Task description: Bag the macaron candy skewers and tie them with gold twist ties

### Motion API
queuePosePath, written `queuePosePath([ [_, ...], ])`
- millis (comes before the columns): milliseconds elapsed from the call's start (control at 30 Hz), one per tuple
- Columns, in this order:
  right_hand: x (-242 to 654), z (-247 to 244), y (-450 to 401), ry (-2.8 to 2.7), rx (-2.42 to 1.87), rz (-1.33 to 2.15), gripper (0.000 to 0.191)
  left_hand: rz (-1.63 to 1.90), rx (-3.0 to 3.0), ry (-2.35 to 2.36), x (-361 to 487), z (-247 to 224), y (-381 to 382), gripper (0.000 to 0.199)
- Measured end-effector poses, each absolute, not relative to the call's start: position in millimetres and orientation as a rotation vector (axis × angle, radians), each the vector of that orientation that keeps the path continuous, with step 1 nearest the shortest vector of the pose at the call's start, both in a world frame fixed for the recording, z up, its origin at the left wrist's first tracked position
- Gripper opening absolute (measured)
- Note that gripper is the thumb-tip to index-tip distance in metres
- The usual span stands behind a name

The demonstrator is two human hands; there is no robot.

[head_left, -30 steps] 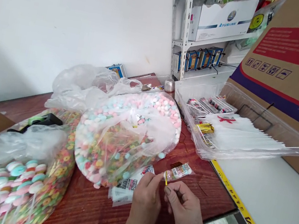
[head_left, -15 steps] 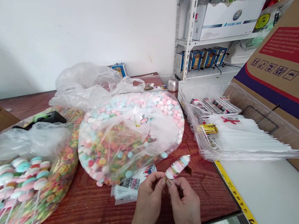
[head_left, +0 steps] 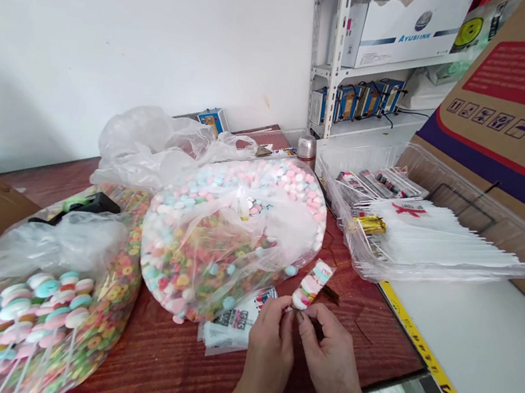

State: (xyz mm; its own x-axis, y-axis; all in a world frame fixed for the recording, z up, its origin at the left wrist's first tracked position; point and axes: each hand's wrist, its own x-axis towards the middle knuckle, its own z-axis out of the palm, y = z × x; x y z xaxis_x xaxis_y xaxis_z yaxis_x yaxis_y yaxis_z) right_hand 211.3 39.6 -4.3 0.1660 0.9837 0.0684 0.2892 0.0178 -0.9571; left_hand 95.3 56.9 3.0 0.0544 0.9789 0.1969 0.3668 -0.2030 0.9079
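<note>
Pinching a wrapped candy (head_left: 312,285) by its lower end between closed fingertips (head_left: 287,305) of left hand (head_left: 269,353) and right hand (head_left: 327,364), top tilting above them, beside a bulging candy bag (head_left: 229,238) on a wooden table (head_left: 360,336).

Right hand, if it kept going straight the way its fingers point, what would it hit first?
The candy packet comes first: the right hand is at its lower end, pinching it with the left hand. Past that, it would probably meet the big plastic bag of candies, though depth is hard to judge.
</note>
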Motion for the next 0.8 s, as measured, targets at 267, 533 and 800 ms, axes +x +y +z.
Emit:
queuePosePath([
  [267, 203.1, -0.5, 39.1, -1.159, -1.429, 1.019, 0.02, 1.142, 1.775, 1.427, 94.3, 5.2, 55.0, 0.017],
  [533, 208.0, -0.8, 42.0, -1.022, -1.282, 1.106, 0.019, 1.146, 1.538, 1.343, 99.4, 4.8, 50.6, 0.013],
  [800, 219.8, 8.9, 39.7, -1.052, -1.122, 1.268, 0.016, 0.96, 1.207, 0.895, 87.9, 23.8, 61.6, 0.038],
])
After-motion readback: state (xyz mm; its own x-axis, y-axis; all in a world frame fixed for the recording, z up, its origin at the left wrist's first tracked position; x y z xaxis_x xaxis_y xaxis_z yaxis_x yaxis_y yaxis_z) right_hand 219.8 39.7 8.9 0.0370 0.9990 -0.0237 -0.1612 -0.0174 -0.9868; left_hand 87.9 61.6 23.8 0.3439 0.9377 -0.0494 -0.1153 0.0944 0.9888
